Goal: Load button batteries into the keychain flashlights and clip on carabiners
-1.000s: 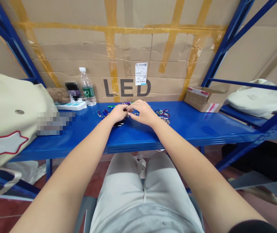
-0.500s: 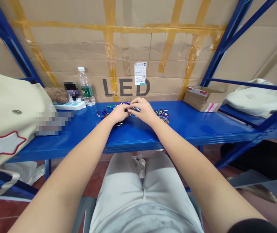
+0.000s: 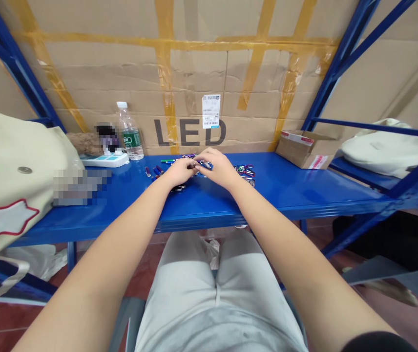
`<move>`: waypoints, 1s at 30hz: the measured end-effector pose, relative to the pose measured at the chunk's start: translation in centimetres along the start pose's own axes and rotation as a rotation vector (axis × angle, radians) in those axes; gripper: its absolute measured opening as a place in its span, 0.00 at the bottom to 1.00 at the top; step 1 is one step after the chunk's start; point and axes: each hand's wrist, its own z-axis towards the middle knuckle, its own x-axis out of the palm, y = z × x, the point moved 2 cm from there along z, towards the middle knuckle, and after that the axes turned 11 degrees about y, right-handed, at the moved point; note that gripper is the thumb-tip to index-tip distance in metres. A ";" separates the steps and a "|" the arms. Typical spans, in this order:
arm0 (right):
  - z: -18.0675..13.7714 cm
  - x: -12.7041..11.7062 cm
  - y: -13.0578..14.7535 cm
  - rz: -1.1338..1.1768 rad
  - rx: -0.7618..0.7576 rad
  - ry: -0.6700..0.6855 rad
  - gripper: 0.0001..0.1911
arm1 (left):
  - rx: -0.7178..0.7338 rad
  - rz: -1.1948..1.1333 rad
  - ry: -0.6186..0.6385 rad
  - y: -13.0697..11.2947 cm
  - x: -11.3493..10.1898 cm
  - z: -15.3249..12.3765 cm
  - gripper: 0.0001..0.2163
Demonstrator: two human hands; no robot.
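Observation:
Over the middle of the blue shelf top (image 3: 285, 188), my left hand (image 3: 181, 172) and my right hand (image 3: 214, 164) meet with their fingertips together. Both hands are closed in a pinch around something small that I cannot make out, as the fingers cover most of it. Small metallic and coloured pieces (image 3: 157, 171) lie left of and partly under my left hand, one of them long and green. To the right of my right hand is a cluster of small shiny clip-like pieces (image 3: 245, 171), red, green and silver.
At the back left stand a water bottle (image 3: 131, 134) and a white power strip (image 3: 106, 159). A cream bag (image 3: 11, 166) with a star patch fills the left end. An open cardboard box (image 3: 306, 149) sits back right, and a large taped carton (image 3: 121, 68) closes off the back.
Both hands stay at the same spot with only slight finger movement. The view has shifted very slightly.

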 end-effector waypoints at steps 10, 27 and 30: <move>-0.2 0.1 0.1 0.004 0.077 0.054 0.12 | -0.043 -0.006 0.001 -0.4 -0.2 -0.2 0.09; -7.1 -5.4 -5.0 -0.218 0.802 0.266 0.12 | -0.158 0.087 0.000 -0.5 -0.5 -0.3 0.11; -7.5 -5.5 -4.8 -0.259 0.817 0.309 0.13 | -0.162 0.098 0.000 -0.7 -0.5 -0.4 0.13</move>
